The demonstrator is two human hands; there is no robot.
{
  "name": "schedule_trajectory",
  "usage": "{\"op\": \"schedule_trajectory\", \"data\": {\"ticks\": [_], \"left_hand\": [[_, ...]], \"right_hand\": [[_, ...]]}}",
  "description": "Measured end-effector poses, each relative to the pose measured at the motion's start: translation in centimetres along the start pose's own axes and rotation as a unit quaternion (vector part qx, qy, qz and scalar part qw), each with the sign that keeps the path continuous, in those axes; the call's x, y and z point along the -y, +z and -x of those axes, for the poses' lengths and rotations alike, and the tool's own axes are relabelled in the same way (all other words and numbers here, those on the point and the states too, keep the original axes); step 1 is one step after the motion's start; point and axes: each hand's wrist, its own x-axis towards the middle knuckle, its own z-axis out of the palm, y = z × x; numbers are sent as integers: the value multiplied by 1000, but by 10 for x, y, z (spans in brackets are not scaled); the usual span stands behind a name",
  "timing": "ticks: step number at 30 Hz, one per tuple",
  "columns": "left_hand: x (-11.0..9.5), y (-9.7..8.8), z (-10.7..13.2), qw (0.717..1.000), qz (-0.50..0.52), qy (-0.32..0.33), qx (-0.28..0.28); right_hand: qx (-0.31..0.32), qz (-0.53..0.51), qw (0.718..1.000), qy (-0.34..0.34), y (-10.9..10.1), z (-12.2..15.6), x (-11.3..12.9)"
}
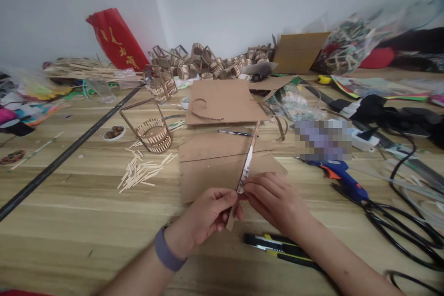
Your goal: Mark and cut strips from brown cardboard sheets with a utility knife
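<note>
A narrow cardboard strip with a whitish printed face points away from me, tilted a little to the right. My left hand, with a purple band on its wrist, pinches the strip near its lower end. Close beside it, my right hand grips the same strip slightly higher up, its fingers curled and partly hidden. Beneath the hands lies a flat piece of cardboard, with a dark pen on it. A yellow and black cutter rests on the table under my right forearm.
Left of the cardboard stand a small stick basket with a square handle and a pile of short sticks. A blue glue gun and its black cable lie right. A cardboard sheet and several small baskets are behind.
</note>
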Motion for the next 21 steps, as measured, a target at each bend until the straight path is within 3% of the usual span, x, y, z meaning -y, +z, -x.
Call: {"op": "schedule_trajectory", "data": {"ticks": [3,5,6,8,12,14,15,16,21], "left_hand": [[0,-2,1,1000,-1,3,18],[1,-4,1,1000,-2,-4,27],[1,-5,1,1000,-3,-7,30],[1,-6,2,999,-2,-13,34],[1,-8,3,999,-1,-35,38],[2,-9,3,999,2,-42,33],[2,-10,3,999,5,-42,31],[3,-10,3,999,8,-41,30],[9,-12,1,1000,10,-22,7]], "right_hand": [[-29,-108,989,101,0,-1,1],[-49,-204,949,235,0,-1,1],[-61,-259,914,307,0,-1,1],[-99,-385,811,428,1,-2,-4],[-182,-577,556,570,0,-3,-25],[-242,-582,483,607,-3,-2,-42],[-279,-569,471,614,-7,-1,-51],[-320,-543,477,612,-12,0,-60],[-485,-344,596,540,-50,7,-91]]}}
